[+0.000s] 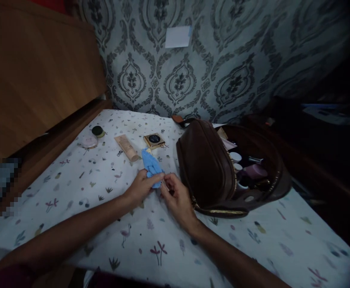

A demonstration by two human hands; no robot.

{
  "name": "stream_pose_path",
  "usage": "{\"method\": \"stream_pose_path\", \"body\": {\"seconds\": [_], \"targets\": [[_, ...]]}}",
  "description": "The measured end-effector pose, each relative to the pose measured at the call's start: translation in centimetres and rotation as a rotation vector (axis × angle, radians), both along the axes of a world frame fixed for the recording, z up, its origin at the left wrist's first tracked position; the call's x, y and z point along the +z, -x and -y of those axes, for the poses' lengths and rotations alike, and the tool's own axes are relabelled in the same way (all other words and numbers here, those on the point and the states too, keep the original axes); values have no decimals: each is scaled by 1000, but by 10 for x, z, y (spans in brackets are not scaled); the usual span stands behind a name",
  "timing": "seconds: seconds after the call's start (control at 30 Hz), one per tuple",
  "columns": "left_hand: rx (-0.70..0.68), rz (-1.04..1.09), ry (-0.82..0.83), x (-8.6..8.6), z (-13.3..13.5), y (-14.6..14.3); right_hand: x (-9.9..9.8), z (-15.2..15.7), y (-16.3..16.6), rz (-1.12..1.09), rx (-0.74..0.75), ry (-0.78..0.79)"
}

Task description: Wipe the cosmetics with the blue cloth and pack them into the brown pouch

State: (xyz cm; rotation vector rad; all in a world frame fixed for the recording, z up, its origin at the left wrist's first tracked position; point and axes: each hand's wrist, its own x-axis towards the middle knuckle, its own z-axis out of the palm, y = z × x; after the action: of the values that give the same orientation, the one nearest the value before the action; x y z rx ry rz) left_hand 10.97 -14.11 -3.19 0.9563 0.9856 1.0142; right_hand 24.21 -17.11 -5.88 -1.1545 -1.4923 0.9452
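- Table covered in white printed cloth [223, 260]: both forearms cross its near edge. Possible fault: a sleeve or forearm drags the loose covering, shifting everything on it.
- Right hand [177, 200]: fingers curled, thumb and fingertips drawn nearly together at the lower end of the bundle. Cannot tell whether they pinch the fabric or a small item. If an item, a light pinch could let it slip.
- Left hand [141, 186]: closed, thumb pressed over a crumpled light-blue fabric cloth [152, 166], held mid-table, left of the bag. Loose folds hide what lies inside, if anything; an unseen piece could drop out.
- Dark-brown leather-look bag [206, 160]: gapes open beside the right edge, just beyond the right hand. A knock from the wrist could tip it; the mauve container [255, 171] and white round-topped containers [235, 157] inside might spill.
- Beige flat plastic tube [127, 148]: near the cloth's far end; a sweep of the fabric could push it.
- Square gold compact with black disc [155, 140]: toward the far edge, just past the cloth's tip; same cause, same risk.
- Small dark-lidded round jar [98, 131]: toward the far left corner; low risk, out of both hands' way.
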Motion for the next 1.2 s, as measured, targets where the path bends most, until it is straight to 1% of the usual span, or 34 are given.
{"method": "stream_pose_path", "body": {"seconds": [0.17, 0.3, 0.4, 0.5, 0.6, 0.67, 0.7, 0.8, 0.9, 0.97, 1.0, 1.03, 1.1, 1.17, 1.2], "targets": [[98, 43, 15, 2, -9, 3, 4, 6, 4, 90, 39, -4], [217, 71, 16, 5, -23, 9, 8, 8, 7, 103, 30, 5], [310, 88, 12, 9, -38, 19, 10, 10, 8, 107, 43, 30], [376, 108, 8, 15, -55, 33, 11, 12, 10, 31, 104, 119], [382, 128, -3, 17, -67, 44, 13, 10, 10, -130, 153, 228], [328, 138, -13, 17, -67, 43, 15, 7, 9, -244, 107, 295], [279, 138, -15, 17, -64, 41, 15, 5, 8, -297, 68, 325], [52, 106, -9, 14, -43, 27, 16, 0, 6, -390, -14, 357], [-239, 45, -12, 10, -17, 12, 16, -1, 6, -343, 22, 335], [-419, 2, -79, 8, -6, 8, 16, 0, 7, -291, 82, 328], [-475, -7, -121, 7, -4, 7, 16, 1, 7, -272, 113, 330], [-506, -6, -157, 7, -4, 8, 16, 2, 6, -258, 142, 335], [-498, 8, -206, 7, -9, 11, 18, 2, 4, -224, 176, 330], [-459, -57, -299, 9, -18, 18, 20, 1, 1, -166, 134, 272], [-439, -135, -370, 11, -23, 22, 22, 0, -1, -148, 91, 231]]}}
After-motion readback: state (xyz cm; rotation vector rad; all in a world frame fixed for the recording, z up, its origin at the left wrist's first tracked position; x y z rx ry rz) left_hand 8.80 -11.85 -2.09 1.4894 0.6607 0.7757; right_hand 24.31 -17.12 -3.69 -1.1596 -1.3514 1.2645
